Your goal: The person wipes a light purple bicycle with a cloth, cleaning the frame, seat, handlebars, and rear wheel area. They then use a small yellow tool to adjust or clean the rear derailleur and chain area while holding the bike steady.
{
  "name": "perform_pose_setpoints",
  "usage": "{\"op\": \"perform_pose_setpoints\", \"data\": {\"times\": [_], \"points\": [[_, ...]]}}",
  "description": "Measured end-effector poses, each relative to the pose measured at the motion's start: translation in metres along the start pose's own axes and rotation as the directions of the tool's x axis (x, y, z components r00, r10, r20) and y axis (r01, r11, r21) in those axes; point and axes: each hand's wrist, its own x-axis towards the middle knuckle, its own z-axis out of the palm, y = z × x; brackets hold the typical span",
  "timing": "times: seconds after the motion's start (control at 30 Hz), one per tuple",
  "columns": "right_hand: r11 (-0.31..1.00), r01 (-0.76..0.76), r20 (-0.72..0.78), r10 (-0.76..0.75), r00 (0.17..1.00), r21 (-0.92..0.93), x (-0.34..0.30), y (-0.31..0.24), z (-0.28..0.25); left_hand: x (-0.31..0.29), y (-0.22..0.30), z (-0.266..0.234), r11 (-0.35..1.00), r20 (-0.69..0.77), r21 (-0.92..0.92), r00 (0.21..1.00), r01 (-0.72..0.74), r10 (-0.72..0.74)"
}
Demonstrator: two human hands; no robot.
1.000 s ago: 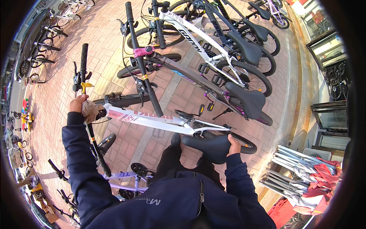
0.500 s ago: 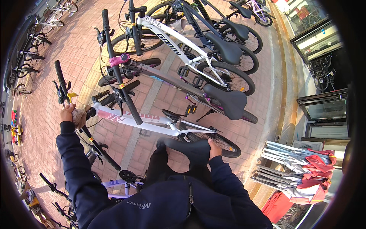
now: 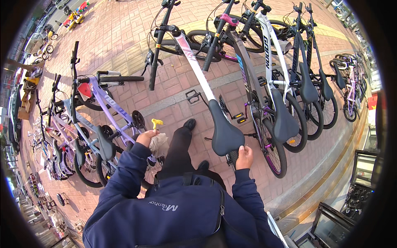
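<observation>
A white and pink bicycle [image 3: 195,62] stands in front of me, its handlebar at the far end and its black saddle [image 3: 225,132] nearest to me. My right hand [image 3: 245,158] is closed at the saddle's rear edge. Off the bike, my left hand [image 3: 145,138] grips a small yellow-handled tool [image 3: 156,123], whose thin tip points right. A crumpled beige cloth [image 3: 159,145] hangs from the same hand, beside my thigh.
To the right stand a grey bicycle with a pink stem [image 3: 244,58], a white bicycle [image 3: 268,53] and several dark ones. A purple bicycle [image 3: 108,103] heads a row on the left. Paving bricks cover the ground, and a kerb step [image 3: 306,206] runs along the lower right.
My view and body have turned left. My left hand has come off the white and pink bicycle's handlebar, carrying the tool and cloth toward me. My right hand stays at the saddle.
</observation>
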Motion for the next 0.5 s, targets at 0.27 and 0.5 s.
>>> {"op": "perform_pose_setpoints", "data": {"times": [0.27, 0.5], "points": [[0.885, 0.463, 0.293, -0.458, 0.839, 0.057, -0.079, -0.023, -0.027, -0.141, -0.189, 0.002, 0.979, -0.088, 0.067, 0.979, 0.19, -0.184], [0.994, 0.112, 1.0, -0.005, 0.013, 0.004, -0.192, -0.01, 0.049, -0.173, -0.245, -0.008, 0.938, -0.309, -0.346, 0.943, 0.006, -0.12]]}}
